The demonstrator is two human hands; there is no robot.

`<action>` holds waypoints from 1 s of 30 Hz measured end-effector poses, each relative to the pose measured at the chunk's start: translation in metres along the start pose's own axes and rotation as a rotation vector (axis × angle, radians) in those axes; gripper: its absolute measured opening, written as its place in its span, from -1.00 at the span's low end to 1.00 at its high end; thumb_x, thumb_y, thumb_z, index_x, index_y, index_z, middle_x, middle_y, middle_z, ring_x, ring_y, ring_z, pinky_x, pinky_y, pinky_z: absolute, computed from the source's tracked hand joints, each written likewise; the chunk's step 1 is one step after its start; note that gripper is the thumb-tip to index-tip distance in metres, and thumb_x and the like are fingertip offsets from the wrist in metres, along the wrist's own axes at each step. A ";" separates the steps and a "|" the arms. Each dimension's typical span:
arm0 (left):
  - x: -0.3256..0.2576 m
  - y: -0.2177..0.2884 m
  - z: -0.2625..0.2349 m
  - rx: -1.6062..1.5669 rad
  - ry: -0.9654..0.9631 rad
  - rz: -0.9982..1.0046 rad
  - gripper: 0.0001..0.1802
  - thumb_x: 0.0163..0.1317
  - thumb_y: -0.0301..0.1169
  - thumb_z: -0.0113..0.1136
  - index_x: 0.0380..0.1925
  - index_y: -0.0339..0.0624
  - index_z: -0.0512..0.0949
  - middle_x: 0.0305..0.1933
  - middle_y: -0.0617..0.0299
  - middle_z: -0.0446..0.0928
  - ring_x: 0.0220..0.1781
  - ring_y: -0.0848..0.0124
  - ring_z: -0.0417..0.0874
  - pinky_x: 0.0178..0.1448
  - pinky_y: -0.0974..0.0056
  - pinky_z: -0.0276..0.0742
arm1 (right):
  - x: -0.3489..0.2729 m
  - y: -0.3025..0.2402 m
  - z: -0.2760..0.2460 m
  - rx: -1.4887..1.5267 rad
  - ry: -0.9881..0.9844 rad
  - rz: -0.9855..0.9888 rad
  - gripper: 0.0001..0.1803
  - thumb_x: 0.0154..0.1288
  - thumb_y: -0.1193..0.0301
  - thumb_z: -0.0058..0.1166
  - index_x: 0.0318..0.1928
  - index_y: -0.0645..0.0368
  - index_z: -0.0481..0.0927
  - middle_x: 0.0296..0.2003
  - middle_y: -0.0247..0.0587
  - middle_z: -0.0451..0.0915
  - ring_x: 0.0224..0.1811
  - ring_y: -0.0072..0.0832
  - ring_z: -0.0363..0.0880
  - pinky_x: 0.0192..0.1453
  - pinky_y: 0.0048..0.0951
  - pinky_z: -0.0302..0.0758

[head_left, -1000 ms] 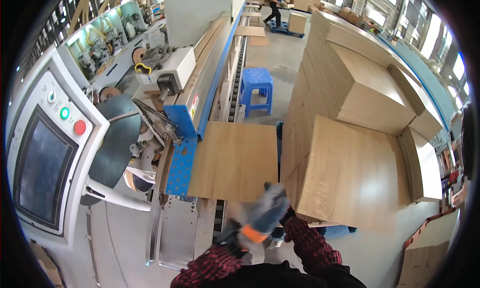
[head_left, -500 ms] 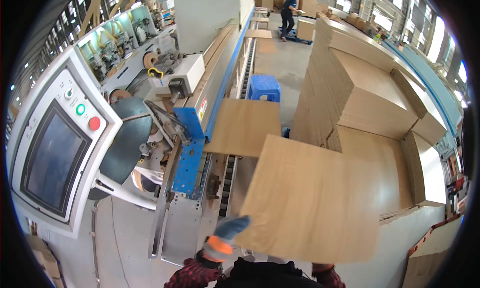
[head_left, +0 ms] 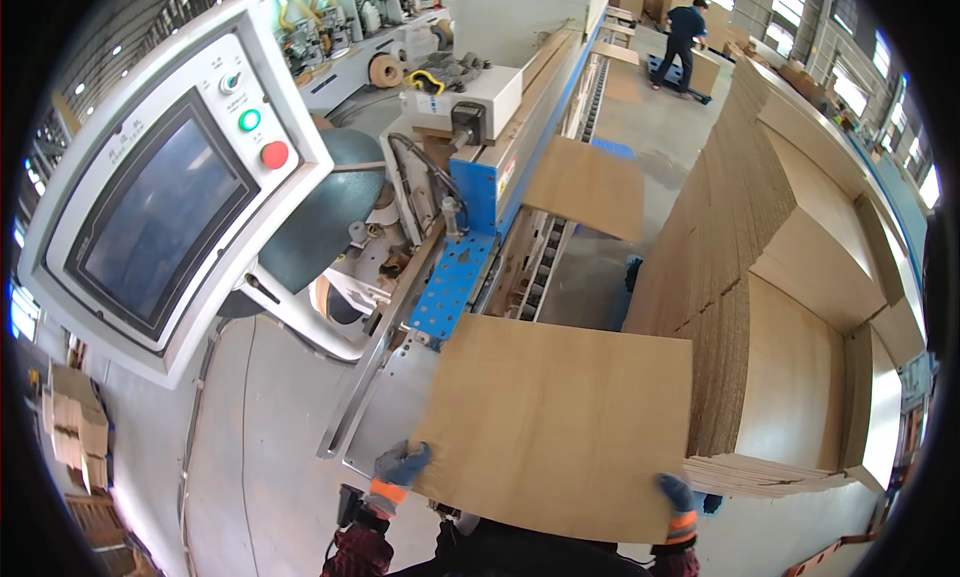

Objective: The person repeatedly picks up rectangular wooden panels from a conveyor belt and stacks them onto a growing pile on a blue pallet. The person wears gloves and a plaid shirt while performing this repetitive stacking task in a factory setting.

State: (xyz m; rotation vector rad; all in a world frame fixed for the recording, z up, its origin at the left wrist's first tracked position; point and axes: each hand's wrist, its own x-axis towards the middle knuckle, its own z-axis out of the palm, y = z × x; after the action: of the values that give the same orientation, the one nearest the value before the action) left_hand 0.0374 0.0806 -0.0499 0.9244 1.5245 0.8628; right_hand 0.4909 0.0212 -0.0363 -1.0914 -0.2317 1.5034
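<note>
A flat rectangular wood-grain board (head_left: 560, 427) lies level in front of me, its left part over the grey metal feed plate (head_left: 385, 402) of an edge-banding machine. My left hand (head_left: 402, 465), in a blue-grey glove with an orange cuff, is closed on its near left edge. At its near right corner, my right hand (head_left: 676, 492) grips the edge in a matching glove; the fingers under the board are hidden. The far left corner is beside a blue perforated plate (head_left: 445, 295). Farther along, a second board (head_left: 590, 185) rests in the machine.
A control panel (head_left: 165, 217) on a white arm stands at the left. Tall stacks of boards (head_left: 720, 347) rise close on the right. Past the second board, a blue stool (head_left: 613, 149) is partly hidden. A person (head_left: 684, 47) stands by a loaded cart at the far end.
The board has swung left from beside the stack to in front of the feed plate and straightened. My right hand has come into sight. The view has turned left; the second board is farther along.
</note>
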 end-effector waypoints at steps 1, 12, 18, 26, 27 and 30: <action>-0.003 0.003 -0.001 0.344 0.205 0.016 -0.47 0.11 -0.18 0.12 -0.05 -0.41 0.41 -0.15 0.02 0.53 -0.13 0.24 0.56 -0.08 0.23 0.45 | 0.004 0.013 0.002 0.072 0.045 0.027 -0.69 0.23 0.52 -0.10 0.01 0.29 0.39 -0.24 -0.22 0.54 -0.25 -0.45 0.54 -0.15 -0.44 0.52; -0.003 0.025 0.080 0.951 0.189 0.660 -0.42 0.04 -0.12 0.05 -0.01 -0.32 0.35 0.14 -0.23 0.20 0.23 -0.14 0.16 0.32 -0.07 -0.03 | 0.090 0.119 0.065 -0.127 0.047 0.220 -0.67 0.24 0.37 0.00 0.00 0.19 0.40 -0.18 -0.28 0.52 -0.21 -0.45 0.53 -0.06 -0.40 0.49; 0.057 0.043 0.104 1.026 0.204 0.653 -0.45 0.05 -0.17 0.02 -0.02 -0.32 0.33 0.14 -0.21 0.21 0.25 -0.12 0.12 0.31 -0.10 -0.05 | 0.139 0.088 0.058 -0.921 -0.253 -0.489 -0.58 0.17 0.34 0.01 0.04 0.23 0.40 -0.03 -0.13 0.47 0.00 -0.31 0.44 0.11 -0.31 0.35; 0.068 0.039 0.115 1.092 0.287 0.710 -0.43 0.06 -0.13 -0.05 -0.05 -0.38 0.33 0.10 -0.16 0.22 0.23 -0.09 0.15 0.27 -0.09 0.03 | 0.160 0.092 0.047 -1.132 -0.298 -0.624 -0.45 0.17 0.27 -0.06 0.17 0.19 0.28 0.14 -0.13 0.33 0.19 -0.31 0.27 0.28 -0.31 0.12; 0.067 0.037 0.114 1.105 0.287 0.715 -0.43 0.06 -0.13 -0.06 -0.05 -0.39 0.33 0.10 -0.16 0.22 0.23 -0.09 0.15 0.27 -0.09 0.02 | 0.159 0.091 0.049 -1.246 -0.301 -0.766 -0.47 0.17 0.29 -0.06 0.17 0.18 0.29 0.14 -0.12 0.33 0.20 -0.31 0.26 0.29 -0.32 0.11; 0.070 0.035 0.114 1.096 0.286 0.729 -0.43 0.08 -0.13 -0.06 -0.04 -0.40 0.32 0.11 -0.17 0.22 0.23 -0.09 0.14 0.28 -0.08 0.00 | 0.157 0.085 0.054 -1.261 -0.303 -0.698 -0.47 0.17 0.29 -0.04 0.16 0.17 0.29 0.16 -0.10 0.29 0.21 -0.33 0.24 0.27 -0.34 0.15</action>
State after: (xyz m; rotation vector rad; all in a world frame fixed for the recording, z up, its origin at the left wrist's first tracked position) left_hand 0.1470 0.1636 -0.0630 2.3309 1.9478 0.6037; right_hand 0.4167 0.1558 -0.1424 -1.4625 -1.7439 0.7668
